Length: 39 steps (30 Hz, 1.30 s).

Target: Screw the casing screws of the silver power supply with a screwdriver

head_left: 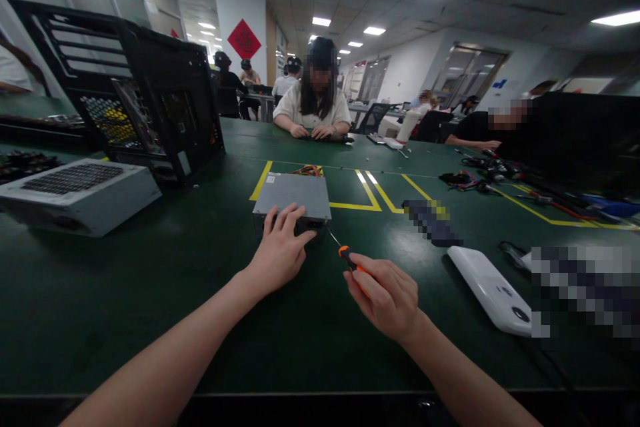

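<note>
A grey computer power supply [300, 192] lies on the green table, its bundle of coloured wires [311, 170] at the far side. My left hand [283, 247] rests on its near edge, fingers spread over the top and thumb pointing right. In my right hand [387, 290] is a screwdriver [345, 253] with an orange and black handle, the fingers closed round it. Its thin shaft slants up and left to the near right corner of the power supply. Whether the tip sits in a screw is too small to tell.
At left stand a black computer case [165, 100] and another power supply [85, 190]. A white device [490, 290] lies at right, beyond it cables [480, 173] and tools. Yellow tape [355, 207] marks the table [225, 340]. Across it sits a person [315, 103] handling a dark object.
</note>
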Tool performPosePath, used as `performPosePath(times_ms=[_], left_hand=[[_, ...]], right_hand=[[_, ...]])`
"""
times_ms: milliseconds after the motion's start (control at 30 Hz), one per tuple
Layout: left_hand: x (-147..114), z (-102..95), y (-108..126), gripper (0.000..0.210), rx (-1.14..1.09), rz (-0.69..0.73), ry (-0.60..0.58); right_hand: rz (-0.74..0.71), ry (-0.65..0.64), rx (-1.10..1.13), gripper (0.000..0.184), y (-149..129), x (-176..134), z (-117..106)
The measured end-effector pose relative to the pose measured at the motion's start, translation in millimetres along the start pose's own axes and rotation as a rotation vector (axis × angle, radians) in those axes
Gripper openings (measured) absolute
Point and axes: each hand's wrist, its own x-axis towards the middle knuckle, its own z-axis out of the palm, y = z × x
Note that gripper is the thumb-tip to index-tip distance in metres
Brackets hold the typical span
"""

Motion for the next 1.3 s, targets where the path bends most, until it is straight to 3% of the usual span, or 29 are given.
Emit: performPosePath(times_ms=[500, 700, 1167, 1300], left_hand=[[0.3, 2.5, 0.6, 0.036, 0.009, 0.0, 0.02], [0.3, 3.3, 0.4, 0.035, 0.034, -0.001, 0.004], [0.7, 3.2, 1.0, 0.041, 0.031, -0.002, -0.002], [0.5, 2.7, 1.5, 0.041, 0.034, -0.003, 0.001]], right_hand=[[0.01, -0.088, -0.017, 0.025, -5.2, -1.2, 2.8], [-0.064, -0.084, 0.002, 0.027, -6.1, 1.4, 1.6], [0.07, -0.121, 0.215, 0.018, -9.8, 5.5, 0.6], [0.031, -0.105, 0.184, 0.014, -10.1, 7.2, 0.1]])
